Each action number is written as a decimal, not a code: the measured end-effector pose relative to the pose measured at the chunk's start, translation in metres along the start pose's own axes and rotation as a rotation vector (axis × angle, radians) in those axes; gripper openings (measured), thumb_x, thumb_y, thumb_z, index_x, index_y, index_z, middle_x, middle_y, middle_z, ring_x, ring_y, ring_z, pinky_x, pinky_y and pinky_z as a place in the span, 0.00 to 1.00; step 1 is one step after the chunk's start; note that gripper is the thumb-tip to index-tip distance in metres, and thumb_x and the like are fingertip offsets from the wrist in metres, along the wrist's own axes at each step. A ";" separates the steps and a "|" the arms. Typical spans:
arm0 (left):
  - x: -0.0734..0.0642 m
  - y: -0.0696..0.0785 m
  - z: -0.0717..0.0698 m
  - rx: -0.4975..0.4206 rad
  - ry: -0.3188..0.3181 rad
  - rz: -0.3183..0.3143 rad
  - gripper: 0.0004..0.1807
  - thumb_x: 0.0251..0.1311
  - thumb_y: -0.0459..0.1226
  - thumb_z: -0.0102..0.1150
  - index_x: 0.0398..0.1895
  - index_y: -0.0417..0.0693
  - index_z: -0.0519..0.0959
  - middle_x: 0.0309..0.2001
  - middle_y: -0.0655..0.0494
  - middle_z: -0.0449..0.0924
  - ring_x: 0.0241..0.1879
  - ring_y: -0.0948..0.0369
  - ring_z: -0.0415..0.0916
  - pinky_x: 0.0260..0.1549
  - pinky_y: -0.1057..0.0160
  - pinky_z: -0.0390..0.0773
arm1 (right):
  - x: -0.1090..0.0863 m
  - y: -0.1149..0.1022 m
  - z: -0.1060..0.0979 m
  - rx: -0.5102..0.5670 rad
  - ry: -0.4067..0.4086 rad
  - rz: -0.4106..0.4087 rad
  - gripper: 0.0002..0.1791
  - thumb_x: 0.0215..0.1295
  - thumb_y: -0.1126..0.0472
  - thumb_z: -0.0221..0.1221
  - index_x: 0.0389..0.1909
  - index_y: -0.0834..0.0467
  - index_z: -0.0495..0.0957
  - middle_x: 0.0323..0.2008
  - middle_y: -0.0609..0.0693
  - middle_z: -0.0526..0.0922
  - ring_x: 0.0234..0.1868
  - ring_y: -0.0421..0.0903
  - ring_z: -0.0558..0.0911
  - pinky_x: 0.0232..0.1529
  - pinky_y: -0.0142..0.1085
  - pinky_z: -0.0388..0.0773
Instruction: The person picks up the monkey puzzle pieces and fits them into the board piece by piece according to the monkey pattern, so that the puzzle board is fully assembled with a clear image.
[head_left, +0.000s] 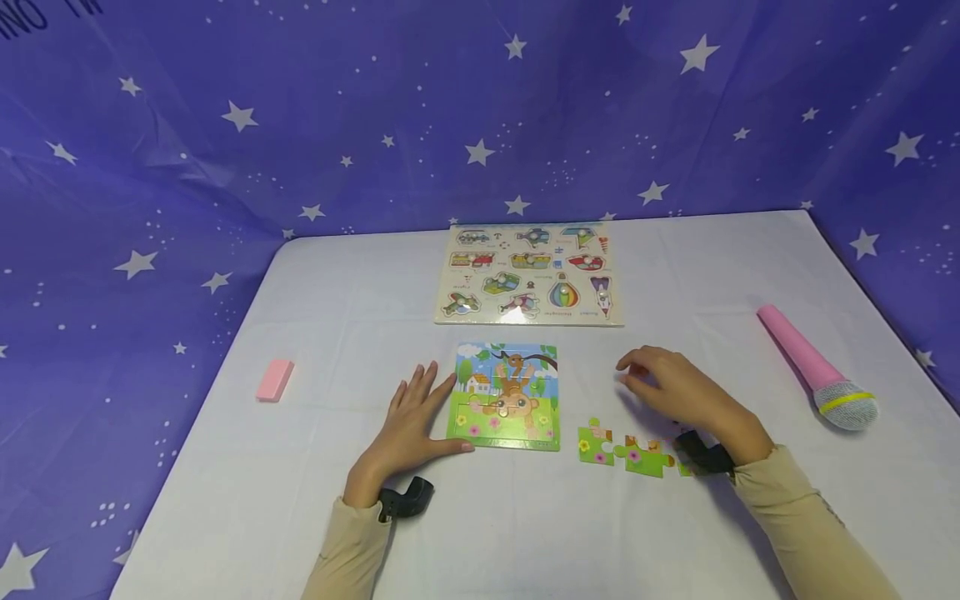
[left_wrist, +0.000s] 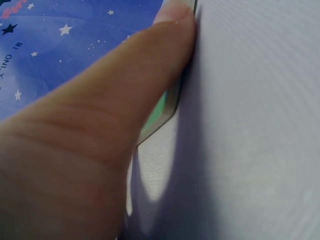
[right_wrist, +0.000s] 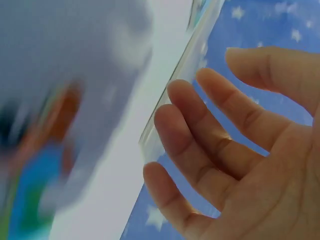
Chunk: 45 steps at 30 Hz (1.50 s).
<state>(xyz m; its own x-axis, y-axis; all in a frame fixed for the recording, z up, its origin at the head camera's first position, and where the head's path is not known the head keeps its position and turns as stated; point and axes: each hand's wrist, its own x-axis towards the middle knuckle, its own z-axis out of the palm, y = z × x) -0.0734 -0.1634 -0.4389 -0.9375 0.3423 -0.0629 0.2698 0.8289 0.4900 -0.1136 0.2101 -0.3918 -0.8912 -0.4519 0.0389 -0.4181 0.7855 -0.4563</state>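
A square jigsaw puzzle board (head_left: 491,421) with a monkey picture lies on the white table. My left hand (head_left: 411,421) spreads its fingers along the board's left side, and its thumb (left_wrist: 145,55) rests at the near edge. To the right of the board, my right hand (head_left: 675,387) hovers over the table. Its fingers (right_wrist: 175,130) are loosely bent with nothing between them. Below that hand lie loose green jigsaw pieces: one piece (head_left: 596,447), another piece (head_left: 643,458), and a further piece (head_left: 686,469) partly hidden by the wrist camera.
Behind the puzzle lies a board of vehicle pictures (head_left: 543,283). A pink toy microphone (head_left: 806,354) is at the right and a pink block (head_left: 275,381) at the left. A starry purple cloth (head_left: 420,108) hangs at the table's back.
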 end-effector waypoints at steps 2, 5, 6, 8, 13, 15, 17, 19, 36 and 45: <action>0.000 0.000 0.000 -0.002 0.004 0.001 0.54 0.38 0.61 0.65 0.70 0.57 0.52 0.73 0.49 0.38 0.72 0.50 0.31 0.68 0.46 0.34 | -0.007 0.011 -0.008 0.008 -0.009 0.038 0.09 0.60 0.63 0.56 0.40 0.60 0.78 0.32 0.48 0.79 0.34 0.42 0.76 0.38 0.40 0.75; -0.001 0.000 0.000 -0.002 0.004 -0.002 0.54 0.38 0.61 0.65 0.70 0.57 0.52 0.73 0.49 0.38 0.72 0.51 0.31 0.68 0.46 0.34 | -0.016 0.025 -0.017 0.017 -0.019 0.078 0.09 0.61 0.63 0.55 0.40 0.61 0.78 0.31 0.48 0.79 0.34 0.43 0.76 0.38 0.41 0.75; -0.001 -0.001 0.001 0.000 0.003 -0.004 0.54 0.38 0.61 0.65 0.70 0.57 0.52 0.73 0.49 0.38 0.72 0.51 0.31 0.68 0.46 0.34 | -0.019 0.029 -0.019 0.019 -0.017 0.086 0.09 0.61 0.63 0.55 0.40 0.61 0.78 0.31 0.48 0.79 0.34 0.43 0.76 0.38 0.41 0.75; -0.001 -0.001 0.001 0.000 0.001 -0.008 0.54 0.38 0.61 0.65 0.70 0.57 0.52 0.73 0.49 0.38 0.72 0.51 0.30 0.68 0.46 0.33 | -0.024 0.035 -0.022 0.017 -0.008 0.100 0.09 0.61 0.63 0.55 0.39 0.62 0.78 0.31 0.49 0.79 0.35 0.44 0.76 0.38 0.41 0.74; -0.001 0.000 0.001 -0.003 0.003 -0.009 0.54 0.38 0.61 0.64 0.70 0.57 0.51 0.73 0.49 0.38 0.72 0.51 0.30 0.68 0.46 0.33 | -0.036 0.049 -0.025 0.004 0.004 0.131 0.09 0.61 0.60 0.55 0.38 0.62 0.78 0.30 0.48 0.79 0.34 0.43 0.75 0.38 0.40 0.73; -0.002 0.000 0.001 -0.005 0.006 -0.005 0.54 0.38 0.61 0.65 0.70 0.57 0.52 0.73 0.49 0.38 0.72 0.51 0.31 0.68 0.45 0.34 | -0.040 0.053 -0.025 0.000 0.002 0.138 0.10 0.61 0.59 0.55 0.37 0.61 0.78 0.30 0.48 0.79 0.34 0.42 0.75 0.38 0.40 0.73; -0.002 0.000 0.001 -0.004 0.008 -0.002 0.54 0.38 0.61 0.65 0.70 0.57 0.52 0.73 0.49 0.38 0.72 0.50 0.31 0.68 0.45 0.34 | -0.043 0.057 -0.025 0.003 0.000 0.139 0.10 0.61 0.58 0.56 0.38 0.61 0.78 0.31 0.48 0.79 0.34 0.40 0.74 0.37 0.39 0.73; -0.002 0.000 0.000 -0.003 0.007 -0.003 0.54 0.38 0.61 0.65 0.70 0.57 0.52 0.73 0.49 0.38 0.72 0.50 0.31 0.68 0.45 0.34 | -0.047 0.060 -0.025 0.008 0.003 0.135 0.10 0.60 0.58 0.57 0.38 0.61 0.78 0.31 0.48 0.79 0.33 0.38 0.74 0.36 0.37 0.73; -0.001 0.001 0.000 -0.005 0.009 0.000 0.54 0.38 0.61 0.65 0.70 0.57 0.52 0.73 0.49 0.38 0.72 0.50 0.31 0.68 0.45 0.34 | -0.060 0.063 -0.023 0.017 -0.050 0.126 0.25 0.42 0.54 0.70 0.44 0.60 0.78 0.42 0.54 0.74 0.44 0.51 0.73 0.43 0.35 0.68; -0.001 0.001 0.000 -0.002 0.008 0.008 0.54 0.38 0.61 0.65 0.70 0.56 0.52 0.73 0.48 0.39 0.72 0.50 0.31 0.68 0.45 0.34 | -0.062 0.062 -0.021 0.032 -0.007 0.124 0.22 0.41 0.56 0.70 0.40 0.58 0.79 0.41 0.52 0.75 0.43 0.47 0.72 0.42 0.29 0.67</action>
<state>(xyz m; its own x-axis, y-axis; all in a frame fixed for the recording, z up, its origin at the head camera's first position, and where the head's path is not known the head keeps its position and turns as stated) -0.0721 -0.1629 -0.4378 -0.9372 0.3448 -0.0519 0.2763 0.8253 0.4925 -0.0885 0.2956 -0.4041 -0.9345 -0.3551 -0.0259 -0.2988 0.8219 -0.4850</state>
